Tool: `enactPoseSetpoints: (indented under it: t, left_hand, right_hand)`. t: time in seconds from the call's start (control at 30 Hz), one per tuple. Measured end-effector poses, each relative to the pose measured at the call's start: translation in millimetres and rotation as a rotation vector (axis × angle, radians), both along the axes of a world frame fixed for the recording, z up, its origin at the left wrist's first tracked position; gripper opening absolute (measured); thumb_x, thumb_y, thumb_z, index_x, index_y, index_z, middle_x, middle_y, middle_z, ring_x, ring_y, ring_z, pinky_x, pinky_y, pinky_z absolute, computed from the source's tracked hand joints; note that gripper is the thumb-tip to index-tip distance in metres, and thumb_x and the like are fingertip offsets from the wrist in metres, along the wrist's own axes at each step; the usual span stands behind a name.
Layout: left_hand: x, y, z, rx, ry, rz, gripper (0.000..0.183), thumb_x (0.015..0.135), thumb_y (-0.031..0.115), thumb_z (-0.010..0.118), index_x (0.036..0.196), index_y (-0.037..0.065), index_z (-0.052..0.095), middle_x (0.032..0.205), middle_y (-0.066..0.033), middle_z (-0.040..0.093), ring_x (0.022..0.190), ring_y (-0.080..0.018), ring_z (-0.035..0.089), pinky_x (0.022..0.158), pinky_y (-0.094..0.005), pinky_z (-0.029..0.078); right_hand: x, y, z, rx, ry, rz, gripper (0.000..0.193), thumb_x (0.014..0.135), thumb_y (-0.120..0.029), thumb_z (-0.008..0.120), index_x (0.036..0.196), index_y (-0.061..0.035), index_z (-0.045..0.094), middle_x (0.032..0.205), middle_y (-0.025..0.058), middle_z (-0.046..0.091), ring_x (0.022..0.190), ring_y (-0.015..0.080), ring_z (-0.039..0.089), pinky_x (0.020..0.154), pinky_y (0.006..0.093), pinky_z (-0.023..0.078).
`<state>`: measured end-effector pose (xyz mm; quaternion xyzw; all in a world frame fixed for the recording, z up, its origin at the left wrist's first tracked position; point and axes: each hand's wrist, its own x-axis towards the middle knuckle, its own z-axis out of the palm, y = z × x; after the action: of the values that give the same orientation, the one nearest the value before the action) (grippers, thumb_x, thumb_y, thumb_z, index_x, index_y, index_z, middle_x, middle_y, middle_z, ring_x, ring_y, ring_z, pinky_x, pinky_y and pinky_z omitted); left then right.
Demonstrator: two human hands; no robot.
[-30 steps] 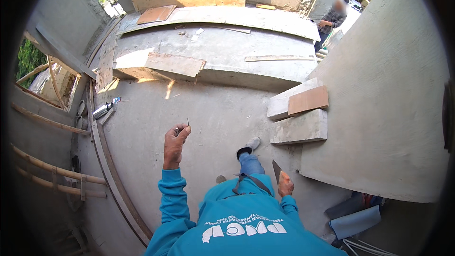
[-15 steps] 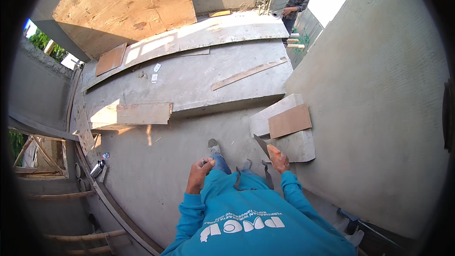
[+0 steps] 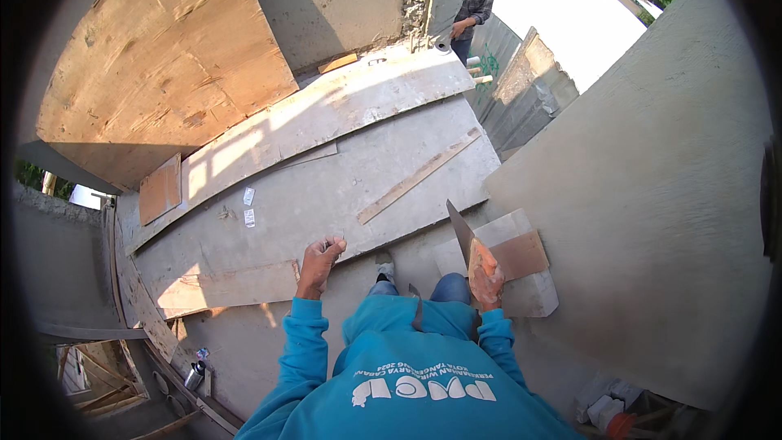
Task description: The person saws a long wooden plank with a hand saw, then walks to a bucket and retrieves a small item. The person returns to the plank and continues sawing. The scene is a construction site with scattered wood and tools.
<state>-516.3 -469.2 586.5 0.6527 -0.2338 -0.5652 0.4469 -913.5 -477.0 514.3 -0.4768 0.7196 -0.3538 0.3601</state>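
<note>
My right hand [image 3: 486, 281] is closed round the handle of a trowel [image 3: 461, 232], its dark metal blade pointing up and away from me. Just right of that hand, a brown board piece [image 3: 523, 256] lies on pale blocks [image 3: 535, 297] at the foot of the grey wall. My left hand [image 3: 319, 265] hovers near the front edge of the concrete step [image 3: 391, 159]. Its fingertips are pinched together, and whatever thin thing may be between them is too small to name.
A narrow wooden strip [image 3: 419, 177] and two small white cards lie on the step. Flat boards [image 3: 228, 289] rest along its front left. A large plywood sheet [image 3: 171, 49] leans at the back left. Another person [image 3: 472, 12] stands beyond the far right corner. A bottle [image 3: 194, 376] stands lower left.
I have stepped closer to the step, and the view has turned. Both hands are farther forward and higher, the trowel blade now pointing more upward.
</note>
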Motion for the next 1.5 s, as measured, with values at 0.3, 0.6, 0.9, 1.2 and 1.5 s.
enactPoseSetpoints:
  t: [0.3, 0.6, 0.9, 1.2, 1.5]
  left_hand:
    - [13, -157, 16, -0.134, -0.037, -0.237, 0.020, 0.087, 0.025, 0.074, 0.095, 0.008, 0.067, 0.075, 0.0081, 0.054, 0.064, -0.0024, 0.041, 0.057, -0.0206, 0.031]
    - [-31, -192, -15, 0.055, 0.030, -0.307, 0.018, 0.087, 0.025, 0.072, 0.093, 0.009, 0.068, 0.076, 0.0073, 0.056, 0.066, -0.0036, 0.042, 0.060, -0.0212, 0.033]
    - [-40, -365, -66, 0.100, -0.118, -0.204, 0.021, 0.087, 0.026, 0.074, 0.094, 0.007, 0.068, 0.074, 0.0082, 0.052, 0.061, -0.0027, 0.039, 0.054, -0.0201, 0.029]
    - [-108, -641, -248, 0.169, -0.102, -0.143, 0.024, 0.085, 0.021, 0.075, 0.100, 0.003, 0.071, 0.082, 0.0033, 0.061, 0.074, -0.0078, 0.048, 0.067, -0.0246, 0.041]
    - [-165, -866, -407, -0.045, -0.366, -0.150, 0.028, 0.083, 0.024, 0.075, 0.099, 0.001, 0.073, 0.086, -0.0034, 0.068, 0.078, -0.0138, 0.060, 0.070, -0.0306, 0.049]
  right_hand:
    - [40, -59, 117, -0.254, -0.368, -0.137, 0.050, 0.081, -0.007, 0.059, 0.129, 0.0066, 0.054, 0.112, 0.0143, 0.064, 0.093, 0.0201, 0.064, 0.078, 0.0314, 0.055]
    - [45, -170, 121, -0.300, -0.526, -0.300, 0.051, 0.085, -0.006, 0.061, 0.134, 0.0065, 0.052, 0.124, 0.0130, 0.060, 0.099, 0.0162, 0.062, 0.079, 0.0280, 0.054]
    - [32, -373, 37, -0.327, -0.706, -0.450, 0.056, 0.085, -0.007, 0.061, 0.138, 0.0043, 0.049, 0.126, 0.0133, 0.058, 0.104, 0.0196, 0.061, 0.087, 0.0311, 0.053]
    - [-4, -537, -101, -0.175, -0.620, -0.633, 0.048, 0.087, -0.009, 0.060, 0.133, 0.0029, 0.051, 0.118, 0.0165, 0.061, 0.088, 0.0224, 0.066, 0.067, 0.0331, 0.059]
    - [-35, -598, -119, 0.078, -0.741, -0.744, 0.045, 0.089, -0.007, 0.059, 0.132, 0.0036, 0.049, 0.075, 0.0037, 0.055, 0.059, 0.0103, 0.054, 0.057, 0.0295, 0.050]
